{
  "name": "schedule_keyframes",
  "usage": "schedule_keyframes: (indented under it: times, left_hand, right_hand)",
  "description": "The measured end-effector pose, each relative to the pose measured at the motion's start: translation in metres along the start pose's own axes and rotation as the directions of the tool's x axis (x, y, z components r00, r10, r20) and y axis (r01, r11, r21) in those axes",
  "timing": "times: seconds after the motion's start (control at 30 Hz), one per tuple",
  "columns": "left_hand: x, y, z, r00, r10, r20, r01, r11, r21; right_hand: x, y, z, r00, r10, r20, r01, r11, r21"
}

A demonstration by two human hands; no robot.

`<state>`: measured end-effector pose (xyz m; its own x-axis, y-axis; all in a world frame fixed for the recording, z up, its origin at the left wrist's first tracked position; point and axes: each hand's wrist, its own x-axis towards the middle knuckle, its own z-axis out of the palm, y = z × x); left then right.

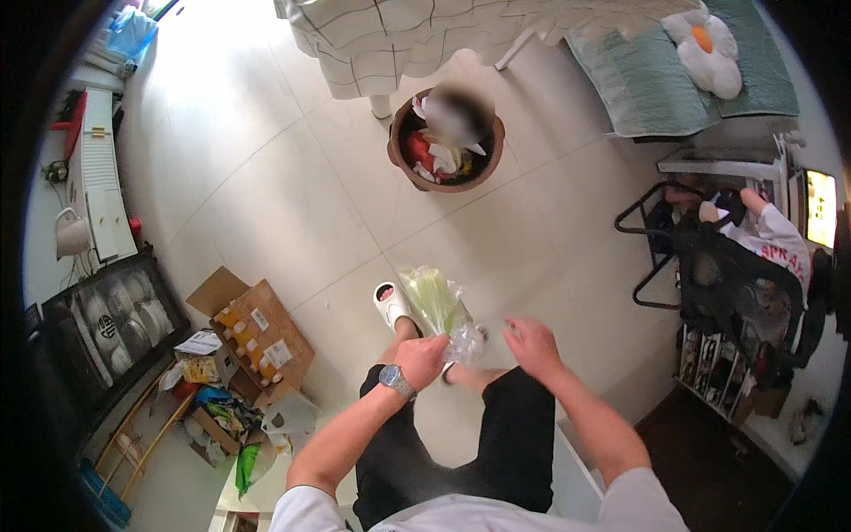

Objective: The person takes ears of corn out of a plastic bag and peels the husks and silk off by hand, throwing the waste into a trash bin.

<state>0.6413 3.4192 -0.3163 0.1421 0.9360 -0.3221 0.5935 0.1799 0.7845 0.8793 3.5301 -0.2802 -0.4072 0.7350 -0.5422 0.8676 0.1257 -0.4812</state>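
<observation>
My left hand (422,362), with a metal wristwatch (395,379) on its wrist, is closed around the gathered end of a clear plastic bag (466,344). Inside the bag lies a pale green, long-leafed vegetable (429,297), angled away from me above the floor in front of my knees. To the right of the bag, apart from it, my right hand (534,348) hangs over my right knee. Its fingers are loosely bent and slightly blurred, with nothing visible in them.
A brown tub (450,184) with scraps and wrappers stands ahead, below a checked tablecloth (381,44). At left are an open carton of bottles (288,341) and a dark dish cabinet (115,319). Another person (771,235) sits by a black chair (651,222) at right.
</observation>
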Motion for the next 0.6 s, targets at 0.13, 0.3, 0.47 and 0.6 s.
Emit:
schedule_keyframes:
  times: [0.13,0.3,0.47,0.6]
  left_hand:
    - [0.043,-0.006,0.001,1.0,0.019,0.01,-0.018,1.0,-0.026]
    - [0.086,-0.051,0.029,0.999,0.04,0.014,-0.041,0.999,0.034]
    - [0.126,-0.076,0.048,0.996,0.025,0.084,-0.031,0.996,0.079]
    - [0.132,-0.097,0.053,0.999,0.023,-0.023,-0.023,0.999,0.032]
  right_hand:
    - [0.186,-0.005,-0.009,0.9,-0.363,-0.241,0.287,0.91,-0.3]
    - [0.368,-0.051,-0.029,0.88,-0.398,-0.259,0.258,0.859,-0.443]
    - [0.455,-0.046,-0.048,0.91,-0.411,0.05,0.31,0.595,-0.741]
    - [0.473,0.011,-0.07,0.82,-0.557,-0.132,0.364,0.684,-0.632]
